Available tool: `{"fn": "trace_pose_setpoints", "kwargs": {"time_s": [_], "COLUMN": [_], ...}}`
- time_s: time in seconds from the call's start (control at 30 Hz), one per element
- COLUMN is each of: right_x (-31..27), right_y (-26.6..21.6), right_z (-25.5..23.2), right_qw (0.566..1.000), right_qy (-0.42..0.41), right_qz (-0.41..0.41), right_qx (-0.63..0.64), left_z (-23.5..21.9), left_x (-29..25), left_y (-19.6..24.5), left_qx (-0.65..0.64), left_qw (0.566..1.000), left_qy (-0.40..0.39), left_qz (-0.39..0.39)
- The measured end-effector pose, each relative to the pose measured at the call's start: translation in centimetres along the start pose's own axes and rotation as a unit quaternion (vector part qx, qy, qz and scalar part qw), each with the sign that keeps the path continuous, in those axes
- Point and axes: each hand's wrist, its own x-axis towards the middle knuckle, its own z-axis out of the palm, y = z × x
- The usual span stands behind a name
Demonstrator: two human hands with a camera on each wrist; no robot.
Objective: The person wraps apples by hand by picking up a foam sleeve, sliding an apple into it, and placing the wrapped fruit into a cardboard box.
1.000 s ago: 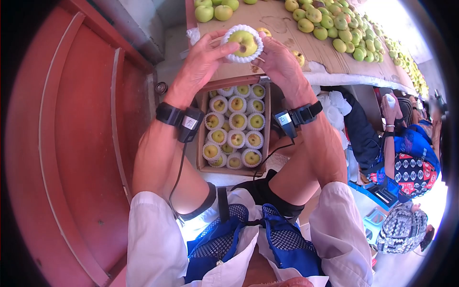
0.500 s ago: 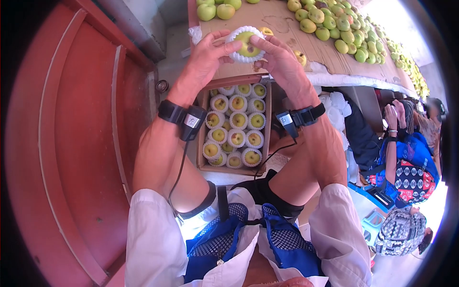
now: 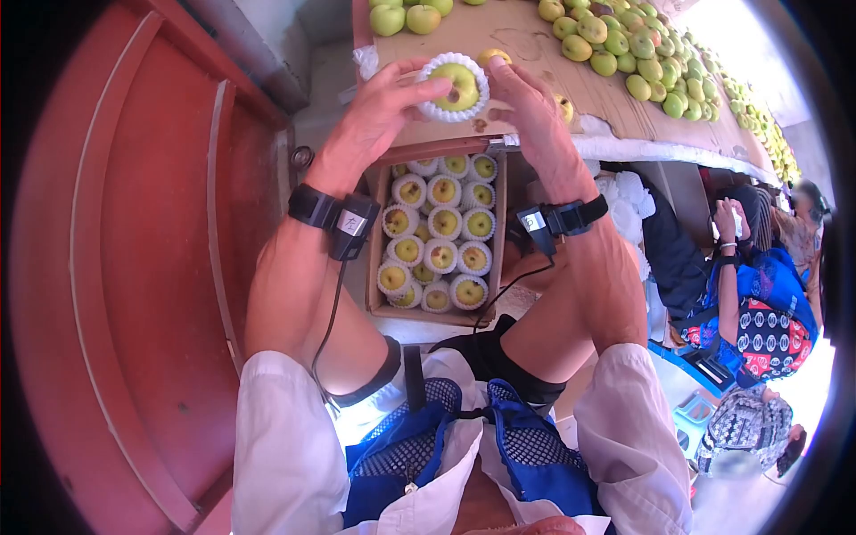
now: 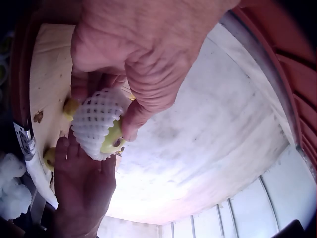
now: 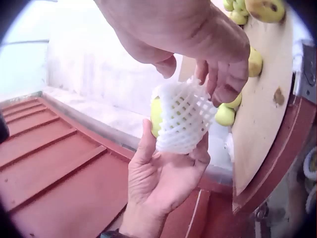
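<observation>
In the head view, a yellow-green apple [image 3: 463, 87] with a brown blemish sits in a white foam net [image 3: 455, 114] above the box. The left hand [image 3: 379, 109] holds it, thumb on the bare apple face and fingers around the net, as the left wrist view also shows for the netted apple [image 4: 101, 121]. On the other side is the right hand [image 3: 535, 111], thumb off the apple. In the right wrist view its fingers [image 5: 225, 82] are bent close by the edge of the net [image 5: 181, 116]; whether they touch it cannot be told.
Below the hands stands a cardboard box [image 3: 378, 241] of netted apples in rows. Loose apples [image 3: 642, 45] are heaped on the cardboard-covered table [image 3: 508, 40]. A red door [image 3: 160, 267] is at the left; other people and a blue stool [image 3: 695, 410] are at the right.
Half a second ago the right thumb lay on the apple face; now it is lifted away and the right hand has shifted slightly right. The left hand keeps its hold.
</observation>
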Motion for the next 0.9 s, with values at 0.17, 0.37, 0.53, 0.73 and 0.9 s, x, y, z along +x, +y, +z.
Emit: {"fn": "trace_pose_setpoints", "kwargs": {"time_s": [0.17,0.37,0.53,0.73,0.9], "right_x": [-0.5,-2.6,-5.3,-7.3,-8.3], "right_y": [-1.9,-1.3,-1.8,-0.1,2.9], "right_z": [-0.3,1.0,3.2,4.7,5.0], "right_qw": [0.975,0.884,0.823,0.808,0.814], "right_qy": [0.01,-0.033,-0.102,-0.154,-0.164], "right_qz": [-0.113,-0.205,-0.201,-0.171,-0.172], "right_qx": [-0.192,-0.42,-0.521,-0.542,-0.53], "left_z": [-0.7,-2.2,-1.3,-1.7,-1.5], "left_x": [0.2,-0.2,-2.3,-3.4,-4.3], "left_y": [0.1,-0.7,0.0,-1.5,-1.8], "left_qx": [0.054,0.177,0.148,0.223,0.287], "left_qw": [0.998,0.983,0.981,0.965,0.933], "left_qy": [0.015,0.011,-0.029,-0.058,-0.159], "left_qz": [-0.02,-0.038,-0.119,-0.122,-0.15]}}
